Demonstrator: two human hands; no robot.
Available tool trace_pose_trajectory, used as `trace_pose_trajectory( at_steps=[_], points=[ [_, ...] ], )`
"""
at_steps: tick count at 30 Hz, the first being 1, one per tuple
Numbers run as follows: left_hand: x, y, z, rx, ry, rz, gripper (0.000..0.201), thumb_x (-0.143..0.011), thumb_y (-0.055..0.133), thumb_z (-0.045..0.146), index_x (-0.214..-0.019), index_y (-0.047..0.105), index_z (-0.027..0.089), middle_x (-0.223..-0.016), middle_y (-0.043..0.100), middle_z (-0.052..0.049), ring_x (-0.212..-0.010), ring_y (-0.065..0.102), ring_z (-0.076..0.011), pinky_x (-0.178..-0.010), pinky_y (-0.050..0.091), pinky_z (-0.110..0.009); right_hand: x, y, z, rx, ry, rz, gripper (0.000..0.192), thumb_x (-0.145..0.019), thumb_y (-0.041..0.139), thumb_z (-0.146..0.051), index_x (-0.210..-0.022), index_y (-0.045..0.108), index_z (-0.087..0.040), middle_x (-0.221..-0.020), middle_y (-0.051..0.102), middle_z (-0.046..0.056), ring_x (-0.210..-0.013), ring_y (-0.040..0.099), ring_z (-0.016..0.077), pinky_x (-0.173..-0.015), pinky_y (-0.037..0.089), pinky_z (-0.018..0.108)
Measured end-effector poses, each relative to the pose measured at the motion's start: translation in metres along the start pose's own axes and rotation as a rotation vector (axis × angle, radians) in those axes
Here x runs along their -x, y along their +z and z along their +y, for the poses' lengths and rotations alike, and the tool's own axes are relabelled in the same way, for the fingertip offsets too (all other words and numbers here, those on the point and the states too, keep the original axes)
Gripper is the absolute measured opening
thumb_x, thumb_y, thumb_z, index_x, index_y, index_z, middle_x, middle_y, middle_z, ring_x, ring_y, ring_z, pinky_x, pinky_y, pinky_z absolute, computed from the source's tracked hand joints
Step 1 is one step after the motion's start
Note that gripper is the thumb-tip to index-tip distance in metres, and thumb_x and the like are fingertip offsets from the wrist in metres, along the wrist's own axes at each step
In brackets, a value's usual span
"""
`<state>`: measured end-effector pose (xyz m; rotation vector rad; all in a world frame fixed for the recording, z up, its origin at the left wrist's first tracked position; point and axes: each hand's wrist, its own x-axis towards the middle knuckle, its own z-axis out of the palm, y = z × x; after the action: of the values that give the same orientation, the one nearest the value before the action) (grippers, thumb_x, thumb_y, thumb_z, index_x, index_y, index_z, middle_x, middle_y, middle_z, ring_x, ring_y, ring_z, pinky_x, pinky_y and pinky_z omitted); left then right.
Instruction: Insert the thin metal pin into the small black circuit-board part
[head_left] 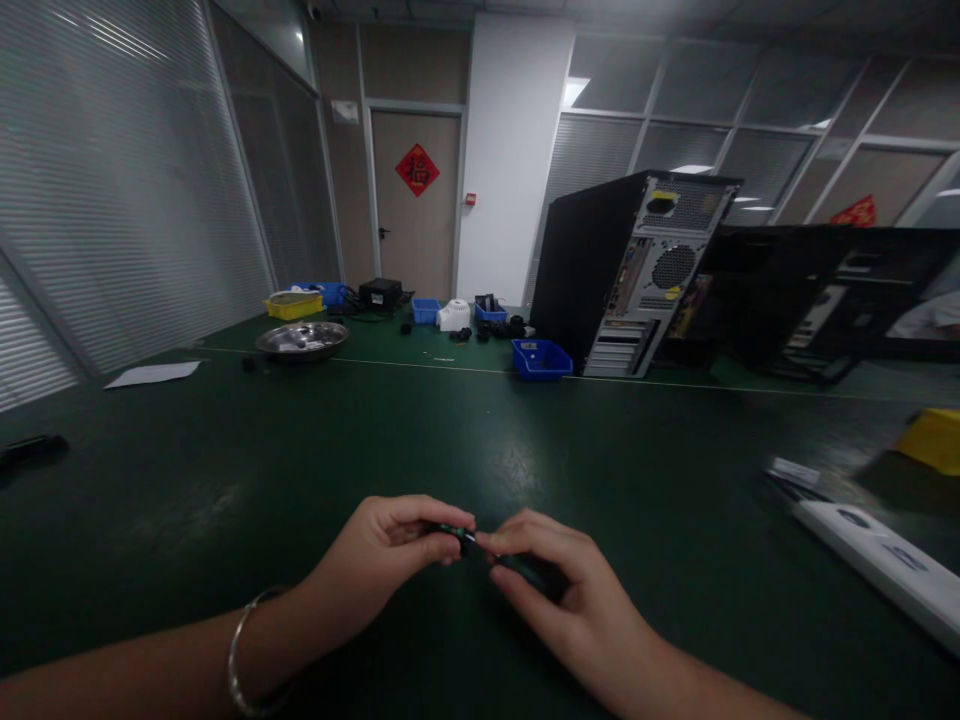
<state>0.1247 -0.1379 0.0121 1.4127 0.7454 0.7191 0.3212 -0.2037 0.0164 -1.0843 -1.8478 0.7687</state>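
Observation:
My left hand (pixel 401 545), with a bracelet on the wrist, pinches a small dark-green piece (pixel 455 531) between thumb and fingers, low in the middle of the head view. It looks like a little circuit board with a shiny metal end, too small to make out further. At that metal end are the closed fingertips of my right hand (pixel 547 570). Its index finger and thumb are curled towards each other, and what lies between them is dark and hard to tell. Both hands are just above the dark green tabletop (pixel 360 440).
A steel bowl (pixel 302 341) and a sheet of paper (pixel 153 374) lie at the back left. A blue bin (pixel 541 360) stands beside a black computer tower (pixel 600 270). To the right are a white box (pixel 885 560) and a yellow bin (pixel 932 440).

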Motion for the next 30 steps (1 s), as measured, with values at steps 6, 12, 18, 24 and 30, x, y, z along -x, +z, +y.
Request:
trace_pose_trajectory(
  at_steps=[6, 12, 18, 24, 30],
  points=[
    [-0.006, -0.007, -0.004, 0.008, -0.017, -0.047, 0.024, -0.076, 0.064, 0.025, -0.097, 0.067, 0.014, -0.088, 0.068, -0.005, -0.072, 0.059, -0.0134, -0.072, 0.047, -0.028, -0.001, -0.001, -0.001, -0.064, 0.066, -0.003, 0.021, -0.086, 0.057, -0.017, -0.104, 0.066, -0.022, -0.093, 0.066, 0.005, -0.087, 0.062, 0.0169, -0.077, 0.049, 0.029],
    [0.003, -0.007, 0.005, -0.488, 0.162, -0.283, 0.018, -0.088, 0.05, 0.026, -0.095, 0.065, 0.02, -0.091, 0.063, -0.004, -0.089, 0.055, -0.0167, -0.081, 0.042, -0.031, 0.0, -0.002, 0.003, -0.07, 0.125, 0.062, 0.02, -0.086, 0.057, -0.022, -0.105, 0.065, -0.022, -0.094, 0.065, 0.004, -0.087, 0.061, 0.0173, -0.077, 0.048, 0.031],
    [0.012, 0.0, 0.015, -0.712, 0.339, -0.442, 0.02, -0.088, 0.048, 0.018, -0.102, 0.061, 0.025, -0.113, 0.055, -0.005, -0.11, 0.045, -0.0187, -0.095, 0.036, -0.032, -0.002, 0.0, 0.004, -0.082, 0.144, 0.039, 0.019, -0.086, 0.058, -0.023, -0.103, 0.065, -0.022, -0.093, 0.066, 0.003, -0.084, 0.061, 0.0169, -0.073, 0.048, 0.029],
    [0.015, 0.002, 0.015, -0.761, 0.332, -0.312, 0.028, -0.083, 0.057, 0.032, -0.11, 0.052, 0.022, -0.115, 0.051, -0.007, -0.106, 0.044, -0.0216, -0.092, 0.038, -0.036, -0.002, -0.003, 0.003, -0.059, 0.114, 0.01, 0.017, -0.088, 0.054, -0.021, -0.103, 0.063, -0.021, -0.097, 0.064, 0.003, -0.091, 0.059, 0.0166, -0.081, 0.046, 0.029],
    [0.02, 0.006, 0.014, -0.938, 0.246, -0.309, 0.056, -0.064, 0.069, 0.055, -0.103, 0.051, 0.018, -0.104, 0.051, -0.008, -0.091, 0.045, -0.0242, -0.085, 0.038, -0.042, 0.0, -0.005, 0.004, 0.075, 0.1, -0.069, 0.022, -0.081, 0.053, -0.005, -0.098, 0.056, -0.019, -0.093, 0.061, 0.002, -0.087, 0.057, 0.0158, -0.079, 0.044, 0.027]
  ],
)
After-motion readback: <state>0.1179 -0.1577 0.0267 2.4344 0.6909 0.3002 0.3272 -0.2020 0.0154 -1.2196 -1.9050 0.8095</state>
